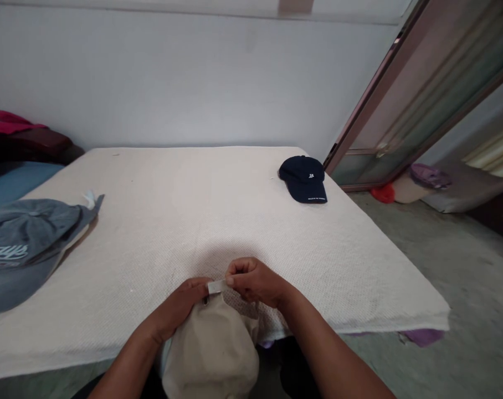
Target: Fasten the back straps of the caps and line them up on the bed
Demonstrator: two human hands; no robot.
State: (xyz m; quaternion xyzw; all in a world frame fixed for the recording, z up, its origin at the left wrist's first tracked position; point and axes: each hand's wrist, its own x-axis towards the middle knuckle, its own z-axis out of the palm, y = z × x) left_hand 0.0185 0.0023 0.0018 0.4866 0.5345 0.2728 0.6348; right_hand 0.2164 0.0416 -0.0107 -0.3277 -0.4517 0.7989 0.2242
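A beige cap (212, 349) is at the near edge of the bed, close to my body, its back strap toward the far side. My left hand (189, 302) grips the cap's rim beside a small metal buckle (205, 301). Between my two hands runs the light strap (217, 286) of the cap, and my right hand (253, 281) pinches its free end between thumb and fingers. The cap's brim is hidden from this view.
A navy cap (303, 178) lies at the far right of the white-covered bed (185, 194). On the left rests a grey-blue cap (31, 238) with white lettering. Folded cloths (25, 138) are piled at the far left. Sliding doors (401, 111) stand to the right.
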